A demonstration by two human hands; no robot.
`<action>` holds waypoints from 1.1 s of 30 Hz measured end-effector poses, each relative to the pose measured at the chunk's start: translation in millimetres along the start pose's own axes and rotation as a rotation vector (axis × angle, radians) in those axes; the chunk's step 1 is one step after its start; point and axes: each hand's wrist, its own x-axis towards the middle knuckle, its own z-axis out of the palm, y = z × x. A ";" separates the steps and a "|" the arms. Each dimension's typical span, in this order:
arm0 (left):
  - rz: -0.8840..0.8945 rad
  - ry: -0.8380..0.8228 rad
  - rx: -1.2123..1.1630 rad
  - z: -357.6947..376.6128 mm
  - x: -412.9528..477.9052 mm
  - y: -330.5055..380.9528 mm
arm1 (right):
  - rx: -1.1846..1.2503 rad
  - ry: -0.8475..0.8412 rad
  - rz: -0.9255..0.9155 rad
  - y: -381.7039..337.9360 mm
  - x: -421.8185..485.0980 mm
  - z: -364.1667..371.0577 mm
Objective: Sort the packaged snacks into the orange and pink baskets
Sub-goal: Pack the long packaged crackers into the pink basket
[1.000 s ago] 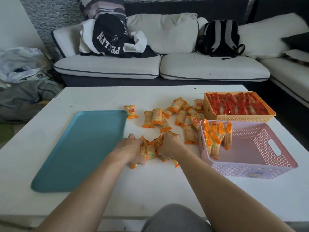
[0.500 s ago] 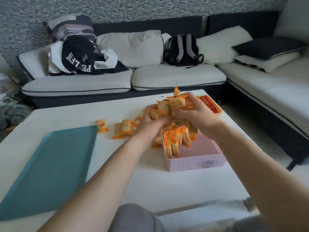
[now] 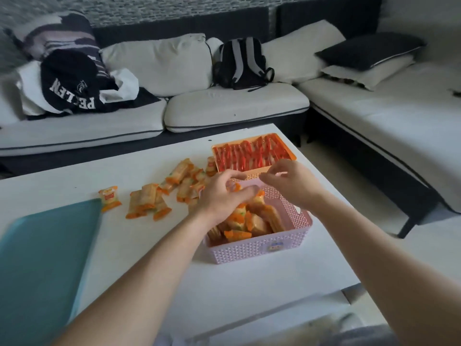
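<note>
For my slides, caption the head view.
Left hand and right hand above the pink basket holding orange-wrapped snacks; loose snacks beside it.

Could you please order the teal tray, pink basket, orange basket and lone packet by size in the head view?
Largest first:
teal tray
pink basket
orange basket (farther, partly hidden, so unsure)
lone packet

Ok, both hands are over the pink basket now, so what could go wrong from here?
1. The orange packets in the pink basket are heaped toward its left wall, under the left hand; another handful might spill over that rim.
2. The loose packets on the table lie beside the orange basket, which holds red packets; a hasty sweep could mix the kinds.
</note>
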 end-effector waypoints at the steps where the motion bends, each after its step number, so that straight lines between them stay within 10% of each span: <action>1: 0.010 0.029 -0.007 -4.0 0.4 -3.5 | -0.032 0.112 -0.035 -0.2 1.1 0.7; 14: 0.203 -0.002 0.705 -6.3 4.4 -32.7 | -0.659 -0.323 -0.019 40.7 20.4 52.7; 19: 0.243 -0.053 0.858 1.6 9.4 -32.9 | -0.766 -0.245 -0.013 38.5 28.0 58.3; 27: 0.132 -0.079 0.904 -0.5 13.9 -33.7 | -0.431 -0.024 0.220 34.0 46.7 53.1; 33: 0.206 -0.047 0.862 2.4 12.6 -29.8 | 0.304 -0.058 0.480 22.4 53.5 57.8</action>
